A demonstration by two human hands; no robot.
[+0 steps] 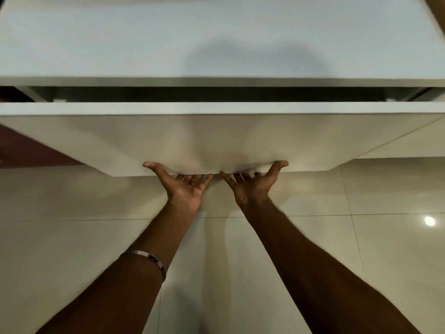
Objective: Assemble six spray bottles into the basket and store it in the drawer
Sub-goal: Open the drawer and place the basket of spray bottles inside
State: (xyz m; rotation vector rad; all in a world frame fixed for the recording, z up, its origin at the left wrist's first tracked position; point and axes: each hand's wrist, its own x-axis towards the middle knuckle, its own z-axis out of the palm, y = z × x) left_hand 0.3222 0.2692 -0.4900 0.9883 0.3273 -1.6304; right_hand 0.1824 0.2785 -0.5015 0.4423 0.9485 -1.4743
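Observation:
The white drawer (216,138) stands out a short way from under the white countertop (216,44), with a narrow dark gap above its top edge. My left hand (185,186) and my right hand (252,186) are side by side, palms up, under the middle of the drawer front's bottom edge. The fingers of both hands curl behind that edge and the thumbs press on its face. The inside of the drawer is dark and I cannot see a basket or spray bottles.
Glossy cream floor tiles (361,237) stretch below and around my forearms. A dark red cabinet face (29,150) sits at the left of the drawer. Another pale cabinet front (409,141) lies to the right.

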